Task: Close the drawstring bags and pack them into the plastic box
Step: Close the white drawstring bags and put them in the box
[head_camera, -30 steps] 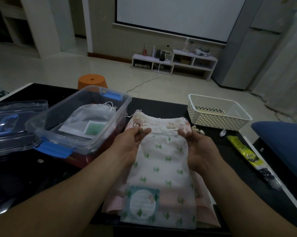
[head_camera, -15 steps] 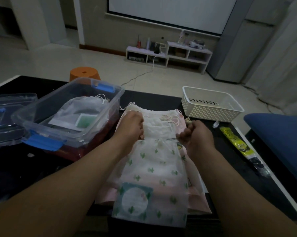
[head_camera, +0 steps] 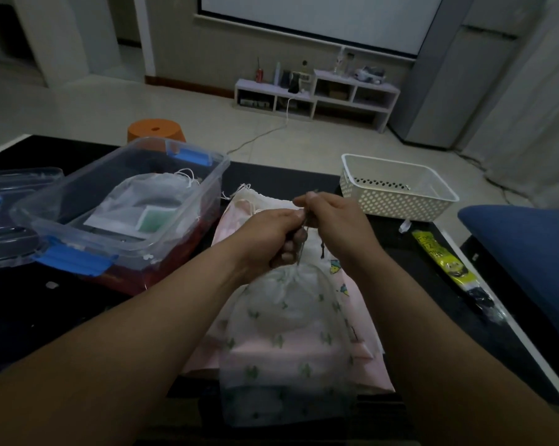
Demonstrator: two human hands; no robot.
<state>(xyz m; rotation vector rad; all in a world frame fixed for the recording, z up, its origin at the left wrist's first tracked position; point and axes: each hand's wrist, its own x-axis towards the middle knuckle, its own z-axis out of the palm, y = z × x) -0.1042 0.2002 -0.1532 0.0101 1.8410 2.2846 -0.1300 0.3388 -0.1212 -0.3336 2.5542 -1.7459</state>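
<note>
Held at centre: cactus-print bag (head_camera: 288,333), neck gathered. Left hand (head_camera: 271,233) curled round neck; right hand (head_camera: 336,217) pinching cords (head_camera: 300,252), just above. Plastic box (head_camera: 207,194) open at 10 o'clock. Advised: brace neck, pull cords straight, cinch fully before lifting across.

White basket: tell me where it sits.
In the head view the white basket sits far right on the table, beyond the right hand, behind the yellow packet.

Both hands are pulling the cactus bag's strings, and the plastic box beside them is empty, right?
Not empty: the head view shows the plastic box holding a white bag. Left hand and right hand do pull the strings of the cactus bag.
</note>
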